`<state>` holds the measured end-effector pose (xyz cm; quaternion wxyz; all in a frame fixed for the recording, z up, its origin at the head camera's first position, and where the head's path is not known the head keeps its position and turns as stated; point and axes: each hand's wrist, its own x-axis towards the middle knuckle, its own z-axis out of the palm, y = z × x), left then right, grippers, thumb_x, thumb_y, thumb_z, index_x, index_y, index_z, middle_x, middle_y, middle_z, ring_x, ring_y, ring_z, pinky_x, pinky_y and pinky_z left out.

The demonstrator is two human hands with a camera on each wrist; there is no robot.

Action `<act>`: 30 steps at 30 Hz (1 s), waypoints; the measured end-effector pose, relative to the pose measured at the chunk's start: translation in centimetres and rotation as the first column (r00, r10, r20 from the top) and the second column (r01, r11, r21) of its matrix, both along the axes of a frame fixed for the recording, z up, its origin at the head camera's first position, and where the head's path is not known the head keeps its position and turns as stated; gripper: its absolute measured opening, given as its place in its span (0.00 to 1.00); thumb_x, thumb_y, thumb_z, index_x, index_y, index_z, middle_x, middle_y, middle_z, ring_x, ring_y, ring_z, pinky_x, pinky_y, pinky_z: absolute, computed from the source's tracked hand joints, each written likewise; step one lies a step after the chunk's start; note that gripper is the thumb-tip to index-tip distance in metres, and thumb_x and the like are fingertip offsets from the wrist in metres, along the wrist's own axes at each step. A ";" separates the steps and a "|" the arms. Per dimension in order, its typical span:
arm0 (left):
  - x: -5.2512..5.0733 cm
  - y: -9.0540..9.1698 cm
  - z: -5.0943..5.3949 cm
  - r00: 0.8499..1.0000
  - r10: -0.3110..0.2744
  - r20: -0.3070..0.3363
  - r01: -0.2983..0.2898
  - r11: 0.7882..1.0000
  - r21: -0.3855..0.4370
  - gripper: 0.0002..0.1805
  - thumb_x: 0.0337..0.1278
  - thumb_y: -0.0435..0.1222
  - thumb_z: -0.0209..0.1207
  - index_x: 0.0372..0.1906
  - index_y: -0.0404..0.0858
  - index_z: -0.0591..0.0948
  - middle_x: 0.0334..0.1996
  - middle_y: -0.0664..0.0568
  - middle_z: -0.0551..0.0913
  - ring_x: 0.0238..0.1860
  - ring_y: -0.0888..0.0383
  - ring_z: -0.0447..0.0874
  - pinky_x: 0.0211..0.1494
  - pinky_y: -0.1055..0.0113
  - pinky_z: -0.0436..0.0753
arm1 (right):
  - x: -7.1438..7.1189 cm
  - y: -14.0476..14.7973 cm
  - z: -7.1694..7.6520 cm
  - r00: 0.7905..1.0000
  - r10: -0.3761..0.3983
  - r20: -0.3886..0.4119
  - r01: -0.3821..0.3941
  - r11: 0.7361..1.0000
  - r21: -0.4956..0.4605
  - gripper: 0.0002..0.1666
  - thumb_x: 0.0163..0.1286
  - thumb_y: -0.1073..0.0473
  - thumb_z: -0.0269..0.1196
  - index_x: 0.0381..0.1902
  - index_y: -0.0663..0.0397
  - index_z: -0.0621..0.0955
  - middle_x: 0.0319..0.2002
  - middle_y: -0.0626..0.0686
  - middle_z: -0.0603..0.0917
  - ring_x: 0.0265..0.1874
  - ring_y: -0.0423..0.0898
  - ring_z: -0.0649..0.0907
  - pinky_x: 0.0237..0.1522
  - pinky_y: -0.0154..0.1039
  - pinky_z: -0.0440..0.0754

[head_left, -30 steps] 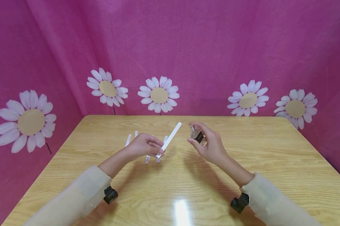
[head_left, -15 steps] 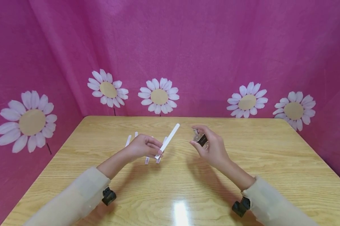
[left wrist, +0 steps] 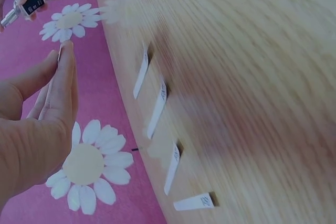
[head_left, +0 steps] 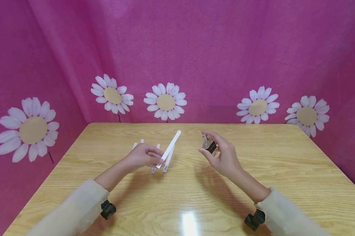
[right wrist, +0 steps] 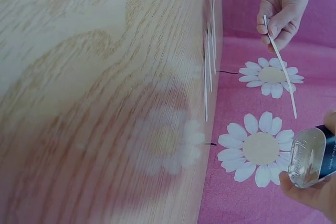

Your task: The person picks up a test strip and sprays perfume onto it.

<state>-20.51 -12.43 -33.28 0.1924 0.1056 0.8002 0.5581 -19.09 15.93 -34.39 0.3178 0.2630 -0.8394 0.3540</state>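
My left hand point(head_left: 142, 156) pinches a white paper strip point(head_left: 171, 147) near its lower end, between thumb and fingers. The strip slants up to the right, above the wooden table. To the right, my right hand point(head_left: 226, 155) holds a small clear glass perfume bottle point(head_left: 211, 147) with a black label, its silver spray top under the index finger. In the right wrist view the bottle point(right wrist: 308, 156) is cut by the frame edge, apart from the strip point(right wrist: 284, 69). Several like strips point(left wrist: 157, 109) lie on the table under and behind my left hand, marked at their near ends.
The light wooden table point(head_left: 271, 170) reaches back to a pink cloth point(head_left: 212, 59) printed with white daisies. Dark wrist cameras point(head_left: 108, 209) sit at both cuffs. A bright light reflection lies on the table's near middle.
My left hand has moved a little left and down with the strip, uncovering more of the rightmost strip on the table. My right hand and the bottle have shifted slightly right and down.
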 end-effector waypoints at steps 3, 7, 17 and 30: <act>0.0 -0.6 -0.2 1.000 0.008 0.022 -0.009 1.000 0.030 0.17 0.56 0.26 0.61 0.50 0.21 0.77 0.39 0.36 0.88 0.38 0.54 0.90 0.50 0.56 0.87 | 0.1 0.1 0.0 1.000 0.015 0.015 -0.015 1.000 -0.005 0.33 0.53 0.63 0.73 0.58 0.52 0.76 0.38 0.54 0.83 0.25 0.38 0.74 0.18 0.26 0.72; 0.0 -1.5 -0.5 0.999 0.029 0.044 -0.032 0.998 0.054 0.18 0.56 0.26 0.61 0.51 0.20 0.77 0.35 0.41 0.89 0.38 0.54 0.90 0.51 0.54 0.86 | 0.0 0.5 -0.1 0.997 0.045 0.056 -0.043 0.999 -0.021 0.33 0.55 0.64 0.72 0.59 0.52 0.75 0.38 0.54 0.83 0.26 0.37 0.75 0.21 0.27 0.76; -0.2 -3.6 -0.7 0.994 0.103 0.040 -0.103 0.995 -0.001 0.19 0.57 0.29 0.62 0.52 0.23 0.77 0.34 0.49 0.89 0.36 0.62 0.88 0.52 0.57 0.86 | -0.6 1.9 -1.0 0.990 0.097 0.100 -0.090 0.994 -0.068 0.34 0.57 0.68 0.70 0.61 0.54 0.72 0.39 0.58 0.86 0.32 0.36 0.81 0.36 0.38 0.88; -0.4 -7.7 -1.9 0.985 0.174 0.013 -0.174 0.984 -0.041 0.22 0.58 0.29 0.61 0.55 0.20 0.73 0.35 0.52 0.88 0.34 0.67 0.85 0.48 0.63 0.88 | -0.8 3.5 -1.7 0.988 0.079 0.135 -0.065 0.992 -0.109 0.33 0.57 0.69 0.69 0.61 0.55 0.72 0.41 0.59 0.86 0.35 0.35 0.80 0.36 0.28 0.86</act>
